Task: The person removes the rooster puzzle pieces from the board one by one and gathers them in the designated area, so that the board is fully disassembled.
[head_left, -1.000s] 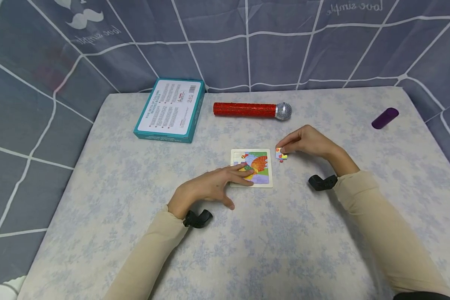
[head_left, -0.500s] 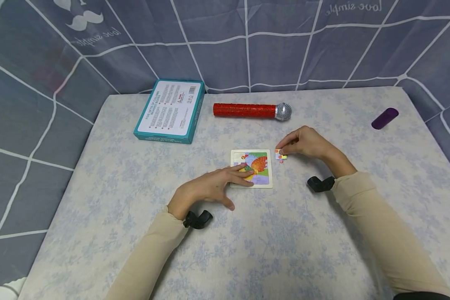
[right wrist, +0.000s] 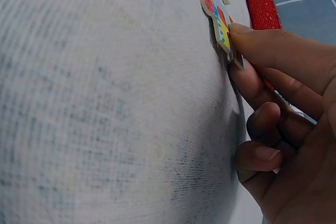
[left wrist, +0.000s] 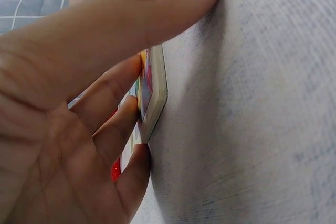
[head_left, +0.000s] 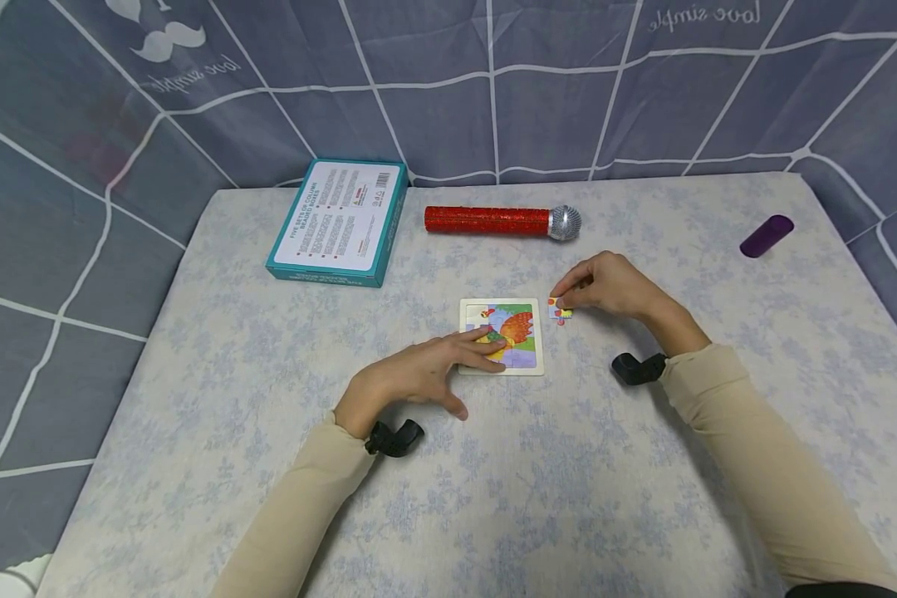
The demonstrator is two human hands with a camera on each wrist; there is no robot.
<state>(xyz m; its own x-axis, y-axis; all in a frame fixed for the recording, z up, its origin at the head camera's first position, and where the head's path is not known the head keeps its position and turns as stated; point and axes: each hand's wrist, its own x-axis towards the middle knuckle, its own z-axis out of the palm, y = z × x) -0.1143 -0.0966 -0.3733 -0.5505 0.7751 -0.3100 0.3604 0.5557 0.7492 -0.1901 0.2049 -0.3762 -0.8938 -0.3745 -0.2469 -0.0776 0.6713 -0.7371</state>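
A square puzzle board (head_left: 522, 360) with a bird picture lies flat on the table. My left hand (head_left: 419, 370) rests its spread fingers on the board's left part, thumb held apart; the fingers hide some of the picture. In the left wrist view the fingertips touch the board's face and edge (left wrist: 157, 106). Just right of the board, my right hand (head_left: 619, 286) pinches a small colourful puzzle piece (head_left: 560, 313) between thumb and finger. The right wrist view shows the piece (right wrist: 219, 22) tilted close to the tabletop, with the other fingers of the hand (right wrist: 294, 98) curled.
A red microphone (head_left: 489, 221) with a silver head lies behind the board. Back left is a teal box (head_left: 336, 218) with a white label. A purple cylinder (head_left: 767, 236) lies at the back right. Grey curtain with white lines (head_left: 448, 124) surrounds the table's back and sides.
The right wrist has shifted very slightly to the left, while its fingers keep their pinch on the piece. My left hand stays in place on the board.
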